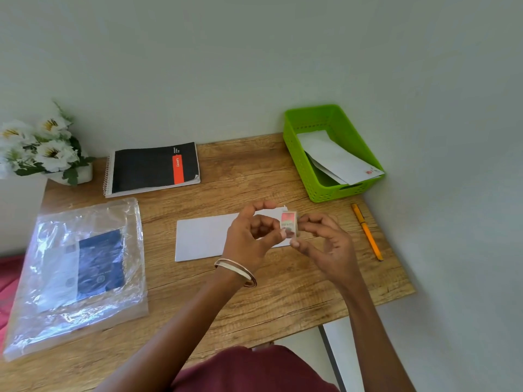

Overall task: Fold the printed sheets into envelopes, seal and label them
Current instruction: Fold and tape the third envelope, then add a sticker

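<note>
Above the white envelope (203, 239) at mid-table, both hands raised, working a small pink-and-white label (288, 223). Left hand (252, 236): thumb and curled fingers closing on label's left edge, pinch likely but blurred. Right hand (322, 236): fingertips pinching label's right side, remaining fingers loosely spread. Label held clear of the envelope, not yet stuck down. Envelope flat on the wooden table (254, 301), partly hidden behind hands. More finished envelopes (339, 159) leaning inside green basket (297, 142) at far right corner. Orange pen (368, 233) just right of the hands. Plastic sleeve (79, 275) of stock at left, black notebook (152, 168) behind, flowers (42, 145) far left.

Handling, judged: label very light, thin, floppy, probably adhesive-backed, prone to curling and sticking to fingers. Best held by extreme edges only. Envelope light, stiff enough to slide; worth pressing flat while applying.
</note>
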`<state>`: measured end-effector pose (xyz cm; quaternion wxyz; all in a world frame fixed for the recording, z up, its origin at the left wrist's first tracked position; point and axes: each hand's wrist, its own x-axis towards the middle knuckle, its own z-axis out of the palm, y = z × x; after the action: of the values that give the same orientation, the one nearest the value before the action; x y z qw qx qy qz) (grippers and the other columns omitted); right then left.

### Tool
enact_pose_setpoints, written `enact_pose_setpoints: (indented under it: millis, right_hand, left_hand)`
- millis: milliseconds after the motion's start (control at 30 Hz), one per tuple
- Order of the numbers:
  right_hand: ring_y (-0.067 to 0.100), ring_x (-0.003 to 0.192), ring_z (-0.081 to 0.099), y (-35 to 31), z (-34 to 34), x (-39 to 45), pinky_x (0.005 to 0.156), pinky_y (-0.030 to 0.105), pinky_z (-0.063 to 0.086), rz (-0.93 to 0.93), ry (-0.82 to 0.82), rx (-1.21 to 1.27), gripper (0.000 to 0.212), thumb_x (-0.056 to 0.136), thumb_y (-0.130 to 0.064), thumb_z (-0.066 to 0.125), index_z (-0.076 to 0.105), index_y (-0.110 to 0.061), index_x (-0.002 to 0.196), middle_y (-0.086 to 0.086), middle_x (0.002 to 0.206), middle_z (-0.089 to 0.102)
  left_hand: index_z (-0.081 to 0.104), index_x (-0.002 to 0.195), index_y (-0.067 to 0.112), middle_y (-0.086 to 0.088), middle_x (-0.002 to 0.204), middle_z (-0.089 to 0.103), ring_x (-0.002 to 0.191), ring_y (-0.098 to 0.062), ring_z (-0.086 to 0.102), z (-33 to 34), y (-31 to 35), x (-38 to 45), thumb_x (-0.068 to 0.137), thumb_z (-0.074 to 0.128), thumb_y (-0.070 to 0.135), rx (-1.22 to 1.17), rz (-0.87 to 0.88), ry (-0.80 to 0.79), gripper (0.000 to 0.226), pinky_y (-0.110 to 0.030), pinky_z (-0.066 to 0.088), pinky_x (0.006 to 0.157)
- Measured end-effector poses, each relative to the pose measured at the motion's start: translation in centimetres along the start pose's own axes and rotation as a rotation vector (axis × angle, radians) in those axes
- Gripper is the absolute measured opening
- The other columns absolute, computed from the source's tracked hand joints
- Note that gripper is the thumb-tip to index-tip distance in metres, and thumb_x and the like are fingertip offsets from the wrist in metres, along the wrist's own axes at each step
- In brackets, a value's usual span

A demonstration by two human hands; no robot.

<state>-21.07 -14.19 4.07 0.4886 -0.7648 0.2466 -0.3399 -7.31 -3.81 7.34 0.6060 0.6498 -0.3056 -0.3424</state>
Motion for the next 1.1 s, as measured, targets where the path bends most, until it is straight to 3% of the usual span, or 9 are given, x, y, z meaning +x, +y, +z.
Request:
enact_pose_setpoints:
  millis: [100, 233, 400, 500, 600, 733, 833, 967, 1100]
  right_hand:
    - [0.005, 0.102, 0.053, -1.0, 0.2, 0.1, 0.092, 0.056, 0.039, 0.06, 0.035, 0.01, 0.025, 0.075, -0.055, 0.067, 0.073, -0.037, 0.091, -0.015, 0.098, 0.062]
    - [0.006, 0.097, 0.054, -1.8, 0.9, 0.4, 0.082, 0.033, 0.043, 0.121, 0.039, 0.025, 0.017, 0.071, -0.044, 0.072, 0.074, -0.031, 0.083, -0.017, 0.092, 0.062]
    - [0.005, 0.096, 0.055, -2.2, 1.0, 0.3, 0.078, 0.016, 0.041, 0.066, 0.017, 0.051, 0.014, 0.074, -0.025, 0.077, 0.076, -0.031, 0.087, -0.016, 0.09, 0.062]
    - [0.013, 0.096, 0.055, -2.0, 1.0, 0.3, 0.083, 0.02, 0.042, -0.011, 0.015, -0.025, 0.017, 0.075, -0.029, 0.075, 0.075, -0.031, 0.092, -0.014, 0.089, 0.062]
    - [0.02, 0.093, 0.054, -1.6, 1.0, 0.3, 0.081, 0.021, 0.041, -0.066, 0.017, -0.094, 0.015, 0.076, -0.028, 0.074, 0.075, -0.027, 0.091, -0.009, 0.088, 0.063]
    - [0.02, 0.092, 0.055, -1.5, 1.1, 0.3, 0.079, 0.023, 0.042, -0.1, 0.04, -0.133, 0.013, 0.075, -0.028, 0.074, 0.075, -0.025, 0.088, -0.011, 0.088, 0.063]
    - [0.016, 0.095, 0.056, -1.6, 1.2, 0.3, 0.08, 0.023, 0.044, -0.098, 0.041, -0.151, 0.018, 0.075, -0.032, 0.075, 0.073, -0.028, 0.092, -0.019, 0.092, 0.062]
    - [0.015, 0.098, 0.056, -2.5, 0.9, 0.2, 0.073, 0.026, 0.045, -0.028, 0.057, -0.032, 0.022, 0.075, -0.041, 0.072, 0.072, -0.038, 0.097, -0.017, 0.096, 0.065]
    - [0.018, 0.09, 0.058, -3.0, 0.9, 0.4, 0.069, 0.033, 0.045, -0.024, 0.091, 0.035, 0.014, 0.075, -0.034, 0.073, 0.073, -0.03, 0.089, -0.013, 0.091, 0.067]
  left_hand:
    - [0.051, 0.112, 0.021, 0.01, 0.076, 0.069, 0.074, -0.002, 0.065, -0.6, -0.4, -0.4, 0.072, 0.077, 0.011, 0.282, 0.162, -0.006, 0.049, -0.012, 0.047, 0.078]
    - [0.051, 0.108, 0.022, 0.029, 0.08, 0.065, 0.078, 0.004, 0.062, -1.0, -0.5, -0.5, 0.071, 0.078, 0.018, 0.365, 0.186, 0.025, 0.046, -0.013, 0.043, 0.076]
    - [0.055, 0.106, 0.025, 0.021, 0.08, 0.068, 0.082, 0.002, 0.064, -1.8, -0.2, -0.4, 0.073, 0.077, 0.02, 0.296, 0.172, 0.01, 0.04, -0.022, 0.05, 0.076]
    - [0.058, 0.11, 0.022, 0.016, 0.084, 0.07, 0.085, -0.002, 0.066, -2.0, 0.1, -0.2, 0.074, 0.075, 0.021, 0.211, 0.14, 0.02, 0.04, -0.027, 0.052, 0.076]
    - [0.062, 0.108, 0.008, 0.028, 0.088, 0.067, 0.085, 0.001, 0.065, -2.1, 0.3, 0.0, 0.075, 0.074, 0.014, 0.155, 0.124, 0.031, 0.035, -0.018, 0.05, 0.07]
    - [0.056, 0.113, 0.018, 0.004, 0.079, 0.073, 0.077, -0.01, 0.068, -1.9, 0.4, -0.1, 0.074, 0.075, 0.009, 0.058, 0.113, 0.039, 0.044, -0.019, 0.052, 0.07]
    - [0.05, 0.12, 0.022, -0.001, 0.078, 0.073, 0.077, -0.012, 0.069, -1.9, 0.3, -0.3, 0.072, 0.076, 0.009, 0.037, 0.135, 0.037, 0.056, -0.018, 0.051, 0.077]
    - [0.044, 0.122, 0.028, 0.012, 0.077, 0.072, 0.083, 0.002, 0.066, -2.2, 0.5, -0.6, 0.071, 0.078, 0.015, 0.209, 0.201, 0.059, 0.062, 0.003, 0.031, 0.083]
    - [0.051, 0.118, 0.017, 0.04, 0.088, 0.061, 0.09, 0.015, 0.058, -2.2, 0.6, -0.7, 0.07, 0.079, 0.02, 0.322, 0.231, 0.053, 0.056, 0.004, 0.027, 0.085]
